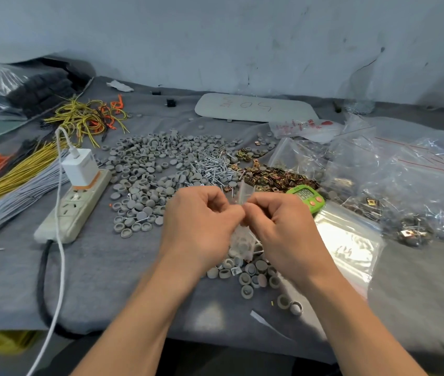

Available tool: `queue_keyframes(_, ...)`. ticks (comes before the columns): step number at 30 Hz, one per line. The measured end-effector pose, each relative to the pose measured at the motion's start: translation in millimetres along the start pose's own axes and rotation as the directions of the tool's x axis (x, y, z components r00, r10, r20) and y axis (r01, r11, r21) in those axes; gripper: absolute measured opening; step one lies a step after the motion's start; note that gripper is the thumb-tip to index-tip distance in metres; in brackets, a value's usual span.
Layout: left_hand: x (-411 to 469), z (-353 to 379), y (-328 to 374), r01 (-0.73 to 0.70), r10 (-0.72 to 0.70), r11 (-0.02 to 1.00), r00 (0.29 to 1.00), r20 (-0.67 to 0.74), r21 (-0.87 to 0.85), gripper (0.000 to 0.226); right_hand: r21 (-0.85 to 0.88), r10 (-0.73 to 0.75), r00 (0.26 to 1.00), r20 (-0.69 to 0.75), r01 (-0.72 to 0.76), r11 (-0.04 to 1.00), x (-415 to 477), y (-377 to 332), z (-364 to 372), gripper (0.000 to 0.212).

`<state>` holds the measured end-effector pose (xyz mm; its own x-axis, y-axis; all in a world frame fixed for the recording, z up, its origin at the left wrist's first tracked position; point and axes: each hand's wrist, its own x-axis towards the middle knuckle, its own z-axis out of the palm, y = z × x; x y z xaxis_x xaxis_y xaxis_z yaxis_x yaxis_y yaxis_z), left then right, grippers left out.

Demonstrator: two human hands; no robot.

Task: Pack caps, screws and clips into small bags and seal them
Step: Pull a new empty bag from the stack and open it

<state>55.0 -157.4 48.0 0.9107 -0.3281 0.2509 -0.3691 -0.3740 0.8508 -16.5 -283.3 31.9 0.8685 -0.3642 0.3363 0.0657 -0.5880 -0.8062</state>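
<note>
A small clear bag (242, 241) with grey caps inside hangs between my two hands above the table. My left hand (201, 223) and my right hand (283, 226) both pinch its top edge, fingers curled, thumbs meeting at the middle. Behind them lies a wide heap of grey caps (147, 169). Silver screws (212, 168) are piled to its right, and brass clips (277, 177) lie further right. More loose caps (250, 272) sit under the bag.
A white power strip (74, 210) with a charger and cable lies at the left. Yellow, grey and orange wire bundles (12, 175) fill the far left. A green timer (307, 198), flat empty bags (348, 245) and a pile of filled bags (405, 180) lie to the right.
</note>
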Motion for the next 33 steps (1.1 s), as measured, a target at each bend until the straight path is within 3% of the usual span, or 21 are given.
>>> queue_keyframes(3, 1.2, -8.1, -2.4, -0.061, 0.152, 0.942, 0.954, -0.259, 0.329, 0.031, -0.119, -0.037, 0.996, -0.083, 0.027, 0.993, -0.8, 0.4, -1.3, 0.037)
queue_keyframes(6, -0.2, -14.7, 1.3, -0.131, 0.345, 0.883, 0.833, -0.433, 0.451, 0.023, -0.162, -0.082, 0.98, -0.182, 0.052, 0.985, -0.8, 0.1, 0.7, 0.038)
queue_keyframes(8, -4.1, -10.9, 3.3, -0.181, 0.404, 0.852, 0.823, -0.399, 0.491, 0.013, -0.154, -0.089, 0.97, -0.225, 0.055, 0.987, -0.5, -0.1, 3.2, 0.035)
queue_keyframes(11, -7.0, -6.0, 4.7, -0.151, 0.288, 0.849, 0.936, -0.203, 0.506, 0.043, -0.092, -0.086, 0.975, -0.205, 0.068, 0.993, 0.7, -3.3, 3.2, 0.026)
queue_keyframes(13, -5.0, -10.0, 5.4, -0.089, 0.227, 0.864, 0.948, -0.225, 0.496, 0.045, -0.063, -0.058, 0.97, -0.235, 0.045, 0.997, 1.5, -4.7, 2.9, 0.025)
queue_keyframes(15, -2.0, -16.6, 5.8, -0.027, 0.191, 0.899, 0.922, -0.337, 0.438, 0.049, -0.159, 0.028, 0.956, -0.293, -0.077, 0.984, 3.0, -5.0, 5.2, 0.026)
queue_keyframes(18, -5.1, -13.0, 5.5, -0.065, 0.193, 0.91, 0.94, -0.281, 0.409, 0.053, -0.392, 0.14, 0.914, -0.381, -0.297, 0.871, 4.0, -8.1, 16.5, 0.03)
queue_keyframes(20, -9.7, -6.0, 5.4, -0.126, 0.227, 0.901, 0.953, -0.202, 0.415, 0.051, -0.291, 0.104, 0.917, -0.384, -0.227, 0.929, 4.9, -7.0, 24.0, 0.032)
queue_keyframes(22, -10.9, -2.7, 5.3, -0.183, 0.264, 0.899, 0.952, -0.158, 0.398, 0.048, -0.086, 0.052, 0.93, -0.363, -0.089, 0.992, 6.0, -5.4, 28.1, 0.025)
queue_keyframes(25, -7.7, -3.9, 2.0, -0.244, 0.305, 0.892, 0.946, -0.107, 0.381, 0.051, 0.224, 0.121, 0.973, -0.194, -0.076, 0.972, 12.1, -1.7, 28.6, 0.012)
queue_keyframes(27, -9.8, -3.7, -0.4, -0.306, 0.35, 0.875, 0.935, -0.053, 0.375, 0.055, 0.402, 0.211, 0.977, -0.017, -0.187, 0.896, 15.0, -1.8, 28.7, 0.02)
queue_keyframes(29, -12.6, -1.8, -2.3, -0.38, 0.413, 0.845, 0.911, -0.007, 0.375, 0.058, 0.585, 0.317, 0.934, 0.165, -0.352, 0.731, 17.2, -2.9, 28.7, 0.028)
queue_keyframes(33, -16.7, 4.7, -4.8, -0.478, 0.535, 0.742, 0.845, 0.015, 0.471, 0.051, 0.876, 0.31, 0.876, 0.368, -0.439, 0.199, 20.0, -2.8, 24.4, 0.018)
